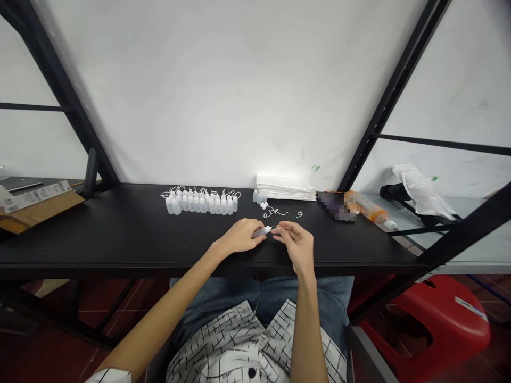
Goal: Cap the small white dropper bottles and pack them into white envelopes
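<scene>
My left hand (244, 235) is closed around a small translucent white bottle (262, 232) with a narrow nozzle. The bottle lies on its side just above the table, its tip toward the right. Close to that tip, my right hand (296, 242) has its thumb and fingers pinched together; what they hold is too small to make out. Several similar small bottles (202, 204) stand upright in rows at the left, with thin white loops on top. A couple more bottles (256, 196) stand beyond my hands, near small white caps (264, 205) and loose curly white strings (274, 211).
A stack of flat white sheets or bags (285, 188) lies against the wall. At the right are a blurred dark item (335, 206) and an orange bottle (371, 208) with a white cap. A cardboard box (35, 205) sits far left. A red stool (443, 319) stands lower right.
</scene>
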`<state>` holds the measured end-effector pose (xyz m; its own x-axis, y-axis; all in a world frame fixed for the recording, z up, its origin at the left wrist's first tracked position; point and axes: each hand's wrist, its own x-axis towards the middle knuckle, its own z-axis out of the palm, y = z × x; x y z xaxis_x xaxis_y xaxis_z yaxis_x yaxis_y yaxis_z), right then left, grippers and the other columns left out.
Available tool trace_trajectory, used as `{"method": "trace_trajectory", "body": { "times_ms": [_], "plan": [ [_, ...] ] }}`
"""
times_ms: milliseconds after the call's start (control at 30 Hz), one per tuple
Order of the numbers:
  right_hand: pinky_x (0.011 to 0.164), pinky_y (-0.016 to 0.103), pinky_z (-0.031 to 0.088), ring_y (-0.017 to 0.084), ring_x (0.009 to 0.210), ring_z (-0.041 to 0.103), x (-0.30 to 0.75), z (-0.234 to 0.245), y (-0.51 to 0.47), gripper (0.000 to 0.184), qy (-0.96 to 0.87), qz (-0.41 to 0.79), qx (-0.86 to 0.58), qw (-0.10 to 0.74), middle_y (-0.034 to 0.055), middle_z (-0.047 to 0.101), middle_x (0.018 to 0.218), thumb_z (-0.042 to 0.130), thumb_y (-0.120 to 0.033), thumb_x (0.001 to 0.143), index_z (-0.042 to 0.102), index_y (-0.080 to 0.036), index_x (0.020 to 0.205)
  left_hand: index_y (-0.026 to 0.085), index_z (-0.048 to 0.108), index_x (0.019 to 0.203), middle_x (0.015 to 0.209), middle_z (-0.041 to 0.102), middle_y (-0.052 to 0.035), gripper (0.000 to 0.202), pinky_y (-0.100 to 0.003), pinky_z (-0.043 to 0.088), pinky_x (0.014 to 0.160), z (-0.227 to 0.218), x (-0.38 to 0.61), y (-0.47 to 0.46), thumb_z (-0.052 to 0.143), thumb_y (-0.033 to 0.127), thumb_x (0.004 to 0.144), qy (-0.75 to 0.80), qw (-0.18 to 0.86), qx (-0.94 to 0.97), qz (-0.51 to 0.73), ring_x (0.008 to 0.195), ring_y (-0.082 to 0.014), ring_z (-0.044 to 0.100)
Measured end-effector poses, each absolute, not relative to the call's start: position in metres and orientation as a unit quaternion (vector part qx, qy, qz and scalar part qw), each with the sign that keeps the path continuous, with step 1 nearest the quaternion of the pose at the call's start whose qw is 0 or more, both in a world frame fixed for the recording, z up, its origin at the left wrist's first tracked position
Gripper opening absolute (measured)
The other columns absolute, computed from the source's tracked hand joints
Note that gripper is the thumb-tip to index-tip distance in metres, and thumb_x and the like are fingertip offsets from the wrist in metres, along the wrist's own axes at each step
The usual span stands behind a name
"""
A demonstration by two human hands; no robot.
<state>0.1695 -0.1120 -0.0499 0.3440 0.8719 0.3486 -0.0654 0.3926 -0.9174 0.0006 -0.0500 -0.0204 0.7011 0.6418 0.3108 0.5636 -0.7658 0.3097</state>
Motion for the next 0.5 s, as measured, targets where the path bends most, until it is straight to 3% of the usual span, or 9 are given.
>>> {"method": "trace_trajectory", "body": {
  "times_ms": [367, 500],
  "plan": [
    [0.073, 0.037, 0.063, 0.024, 0.081, 0.074, 0.165, -0.043, -0.101, 0.032, -0.479, 0.359, -0.427, 0.679, 0.0052, 0.07, 0.081, 0.075, -0.04, 0.073, 0.067, -0.016, 0.093, 0.017, 0.071, 0.097, 0.084, 0.07, -0.005, 0.027, -0.026, 0.039, 0.062, -0.017, -0.01, -0.047, 0.058, 0.038, 0.087, 0.365, 0.141, 0.895, 0.212, 0.07, -0.0177, 0.06],
    [0.071, 0.037, 0.063, 0.025, 0.08, 0.074, 0.162, -0.036, -0.089, 0.032, -0.49, 0.361, -0.427, 0.669, 0.0063, 0.07, 0.081, 0.075, -0.042, 0.071, 0.068, -0.015, 0.087, 0.019, 0.073, 0.101, 0.084, 0.072, -0.0039, 0.03, -0.026, 0.04, 0.064, -0.017, -0.016, -0.042, 0.061, 0.039, 0.084, 0.39, 0.16, 0.88, 0.219, 0.073, -0.0181, 0.061]
  ]
}}
